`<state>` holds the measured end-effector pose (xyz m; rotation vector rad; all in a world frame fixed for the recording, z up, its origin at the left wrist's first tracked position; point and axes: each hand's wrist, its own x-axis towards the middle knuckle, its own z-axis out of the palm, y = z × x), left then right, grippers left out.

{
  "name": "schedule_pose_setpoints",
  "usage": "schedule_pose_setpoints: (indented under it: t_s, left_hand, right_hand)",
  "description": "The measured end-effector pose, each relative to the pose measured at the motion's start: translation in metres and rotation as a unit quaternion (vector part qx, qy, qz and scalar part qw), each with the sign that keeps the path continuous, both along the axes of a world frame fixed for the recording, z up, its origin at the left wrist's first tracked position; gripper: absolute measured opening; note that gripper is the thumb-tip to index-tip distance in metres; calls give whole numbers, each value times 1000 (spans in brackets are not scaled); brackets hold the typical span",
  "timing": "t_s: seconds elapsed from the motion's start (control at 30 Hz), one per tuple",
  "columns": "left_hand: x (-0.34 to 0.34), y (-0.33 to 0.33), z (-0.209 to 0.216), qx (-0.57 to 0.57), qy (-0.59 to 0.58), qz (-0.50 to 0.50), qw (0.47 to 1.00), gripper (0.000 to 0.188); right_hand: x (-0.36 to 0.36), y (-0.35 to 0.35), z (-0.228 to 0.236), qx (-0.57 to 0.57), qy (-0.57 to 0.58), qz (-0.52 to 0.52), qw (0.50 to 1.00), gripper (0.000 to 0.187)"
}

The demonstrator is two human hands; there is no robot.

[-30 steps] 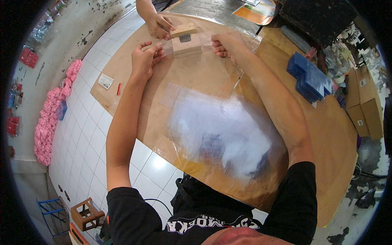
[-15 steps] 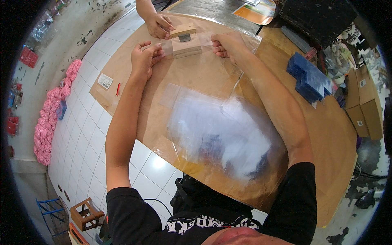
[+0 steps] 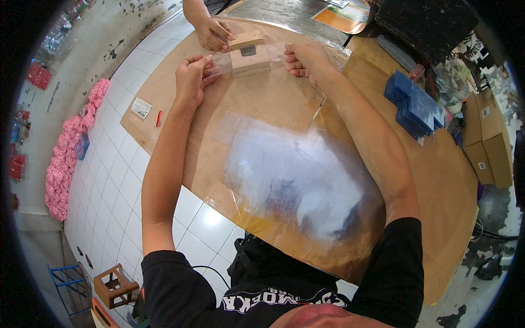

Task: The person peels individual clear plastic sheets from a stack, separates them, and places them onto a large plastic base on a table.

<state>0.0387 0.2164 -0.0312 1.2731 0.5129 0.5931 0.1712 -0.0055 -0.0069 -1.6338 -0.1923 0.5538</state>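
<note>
Between my two hands a clear plastic sheet (image 3: 223, 60) is held across a light wooden block (image 3: 250, 66) near the far edge of the table. My left hand (image 3: 191, 79) pinches its left end, thumb and fingers together. On the other side, my right hand (image 3: 307, 59) is closed on the right end, beside the block. A second wooden piece (image 3: 245, 39) sits at the block's far side, with a small dark patch (image 3: 248, 51) between them. Another person's hand (image 3: 213, 35) touches the left end of that piece. A heap of clear plastic sheets or bags (image 3: 295, 169) lies between my forearms.
Brown board covers the table (image 3: 432, 218). Stacked blue plastic pieces (image 3: 413, 104) lie at the right, near cardboard boxes (image 3: 486, 136). A white label (image 3: 141, 108) and small red stick (image 3: 158, 119) lie at the left edge. Pink bundles (image 3: 68, 158) rest on the tiled floor.
My left fingertips have shifted slightly left and away from me with the plastic. My right hand and the other person's hand stay nearly in place.
</note>
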Motion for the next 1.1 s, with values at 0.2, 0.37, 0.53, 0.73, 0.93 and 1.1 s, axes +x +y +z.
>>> schedule_pose_setpoints:
  t_s: [0.2,0.37,0.53,0.73,0.93,1.1]
  left_hand:
    - [0,-1,0,-2,-7,-3,1000,38]
    - [-1,-2,2,-8,-5,-6,1000,37]
    - [0,2,-2,-5,-11,-3,1000,33]
    - [2,4,-2,-11,-23,-6,1000,36]
    - [2,6,-5,-11,-35,-1,999,35]
    - [-2,4,2,-3,-31,6,1000,34]
  right_hand:
    - [4,1,-4,-4,-14,-1,1000,19]
    - [4,1,-4,-4,-10,-7,1000,18]
    - [4,2,-4,-8,-11,-7,1000,17]
    - [5,0,-4,7,-12,0,1000,18]
    - [2,-1,-2,5,-4,3,1000,16]
    - [8,-5,-2,21,18,16,999,15]
